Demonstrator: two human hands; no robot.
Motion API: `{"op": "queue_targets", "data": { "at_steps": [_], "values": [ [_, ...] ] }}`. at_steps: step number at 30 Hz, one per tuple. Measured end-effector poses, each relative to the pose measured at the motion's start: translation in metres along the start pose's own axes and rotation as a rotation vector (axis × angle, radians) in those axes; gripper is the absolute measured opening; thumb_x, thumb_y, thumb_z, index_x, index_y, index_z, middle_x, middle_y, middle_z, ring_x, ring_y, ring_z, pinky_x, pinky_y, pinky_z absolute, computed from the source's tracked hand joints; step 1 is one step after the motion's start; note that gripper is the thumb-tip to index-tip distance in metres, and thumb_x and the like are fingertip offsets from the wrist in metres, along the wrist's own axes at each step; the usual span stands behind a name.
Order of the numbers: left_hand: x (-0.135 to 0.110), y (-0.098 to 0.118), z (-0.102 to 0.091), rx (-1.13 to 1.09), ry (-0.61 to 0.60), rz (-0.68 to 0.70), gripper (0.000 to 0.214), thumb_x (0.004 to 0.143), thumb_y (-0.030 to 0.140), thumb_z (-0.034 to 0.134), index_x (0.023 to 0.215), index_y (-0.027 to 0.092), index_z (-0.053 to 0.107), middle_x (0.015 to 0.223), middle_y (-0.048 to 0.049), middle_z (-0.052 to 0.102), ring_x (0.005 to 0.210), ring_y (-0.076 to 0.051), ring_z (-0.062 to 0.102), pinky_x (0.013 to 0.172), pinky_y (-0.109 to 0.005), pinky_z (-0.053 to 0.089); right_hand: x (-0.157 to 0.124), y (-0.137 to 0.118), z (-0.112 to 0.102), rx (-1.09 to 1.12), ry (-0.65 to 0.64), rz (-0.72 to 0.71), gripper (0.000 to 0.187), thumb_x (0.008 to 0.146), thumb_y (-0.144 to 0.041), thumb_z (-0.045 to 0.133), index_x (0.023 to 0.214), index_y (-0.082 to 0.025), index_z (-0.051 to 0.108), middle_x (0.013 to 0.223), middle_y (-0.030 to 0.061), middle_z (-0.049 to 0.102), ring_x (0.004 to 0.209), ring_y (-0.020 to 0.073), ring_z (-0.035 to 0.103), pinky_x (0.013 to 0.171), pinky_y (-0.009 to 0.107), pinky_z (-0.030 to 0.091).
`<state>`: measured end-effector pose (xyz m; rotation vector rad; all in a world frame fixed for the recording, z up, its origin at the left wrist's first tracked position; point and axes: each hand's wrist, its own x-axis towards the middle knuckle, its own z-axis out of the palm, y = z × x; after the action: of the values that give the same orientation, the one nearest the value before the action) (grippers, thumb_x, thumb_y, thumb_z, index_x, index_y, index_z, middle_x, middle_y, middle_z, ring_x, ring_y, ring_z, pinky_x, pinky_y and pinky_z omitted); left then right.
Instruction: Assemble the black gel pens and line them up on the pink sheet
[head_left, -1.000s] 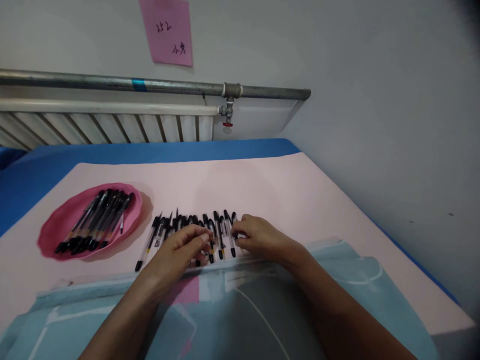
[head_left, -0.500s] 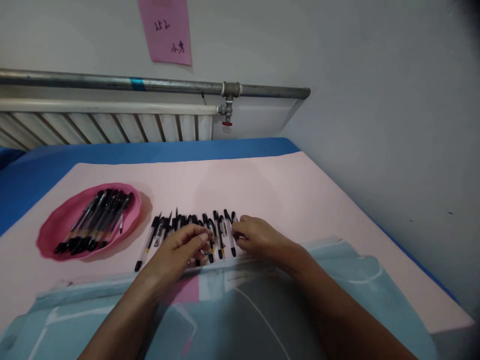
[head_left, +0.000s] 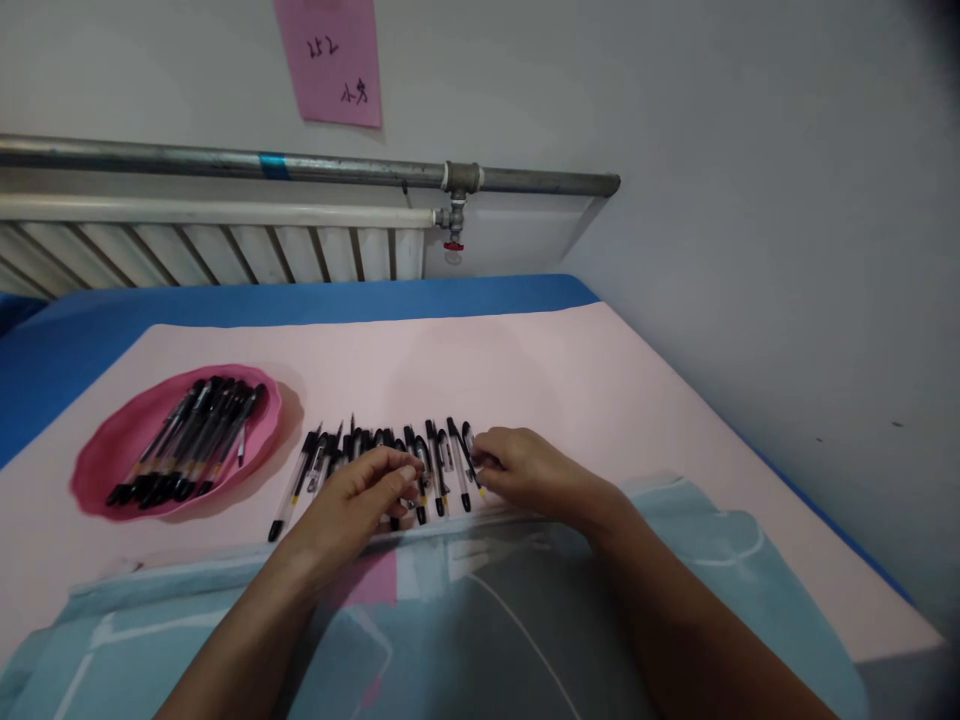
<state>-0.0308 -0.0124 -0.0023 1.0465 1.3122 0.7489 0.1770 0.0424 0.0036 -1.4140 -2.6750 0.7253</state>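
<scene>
A row of black-capped pens [head_left: 435, 470] with clear barrels lies side by side on the pink sheet in front of me. My left hand [head_left: 367, 487] hangs over the middle of the row, fingers curled and thumb close to the index finger; what is between them, if anything, I cannot make out. At the right end of the row, my right hand [head_left: 517, 465] is closed, its fingertips at the last pen [head_left: 469, 440] and covering part of it. To the left, more pens [head_left: 195, 440] fill a pink scalloped dish [head_left: 94, 465].
The pink sheet [head_left: 585, 400] covers a blue surface [head_left: 375, 300]. A light-blue patterned cloth [head_left: 712, 580] lies along the near side under my forearms. Behind stand a white radiator [head_left: 300, 250] and a metal pipe [head_left: 360, 172]; a grey wall [head_left: 787, 250] is at the right.
My right hand has shifted slightly to the right, so more of the last pen shows, including a yellow part near its lower end. The left hand stays in place.
</scene>
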Motion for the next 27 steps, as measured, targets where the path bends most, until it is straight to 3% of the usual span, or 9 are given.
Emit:
{"op": "queue_targets", "data": {
  "at_steps": [6,20,27],
  "values": [
    [-0.002,0.002,0.000,0.021,0.011,0.012,0.027,0.075,0.040,0.052,0.090,0.019,0.060,0.082,-0.0026,0.061,0.073,-0.015,0.059,0.070,-0.032,0.047,0.004,-0.003,0.012,-0.010,0.006,-0.054,0.011,0.069,-0.010,0.045,0.073,-0.016,0.053,0.074,0.0025,0.056,0.065,0.0114,0.044,0.058,0.022,0.026],
    [0.000,0.000,0.001,0.013,0.005,0.018,0.025,0.076,0.039,0.052,0.089,0.020,0.060,0.087,-0.0042,0.060,0.083,-0.017,0.056,0.073,-0.032,0.048,0.002,-0.008,0.012,-0.081,-0.066,-0.034,0.011,0.070,-0.010,0.045,0.072,-0.017,0.053,0.071,0.0019,0.056,0.062,0.0112,0.043,0.054,0.022,0.025],
    [0.002,-0.001,0.001,0.048,0.021,0.022,0.026,0.077,0.040,0.051,0.089,0.020,0.060,0.088,-0.0046,0.061,0.084,-0.018,0.057,0.072,-0.031,0.047,0.000,-0.013,0.017,-0.091,0.002,-0.081,0.013,0.070,-0.008,0.043,0.074,-0.015,0.052,0.075,0.0039,0.055,0.066,0.0121,0.043,0.060,0.022,0.029]
  ]
}}
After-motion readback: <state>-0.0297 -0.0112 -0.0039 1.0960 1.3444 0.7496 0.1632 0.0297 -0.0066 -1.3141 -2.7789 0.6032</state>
